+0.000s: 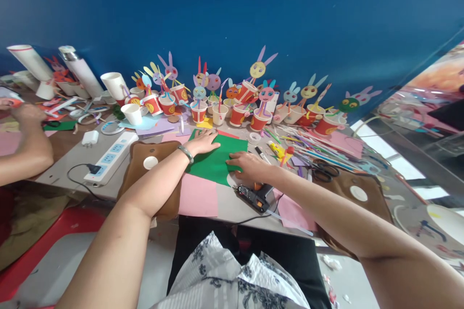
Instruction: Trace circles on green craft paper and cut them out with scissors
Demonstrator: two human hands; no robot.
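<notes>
A green paper sheet [216, 157] lies on the table in front of me. My left hand [202, 143], with a bracelet at the wrist, rests flat on its far left part, fingers stretched out. My right hand [245, 164] presses on the sheet's right edge, fingers curled down onto the paper. A pink sheet [197, 195] lies under and in front of the green one. A black glue gun [255, 196] sits just below my right hand.
Several paper cups with rabbit-eared paper faces [258, 106] line the back of the table. A white power strip [110, 157] and a brown pad [147, 164] lie left. Scissors [324, 170] and coloured straws lie right. Another person's arm [25, 147] is at far left.
</notes>
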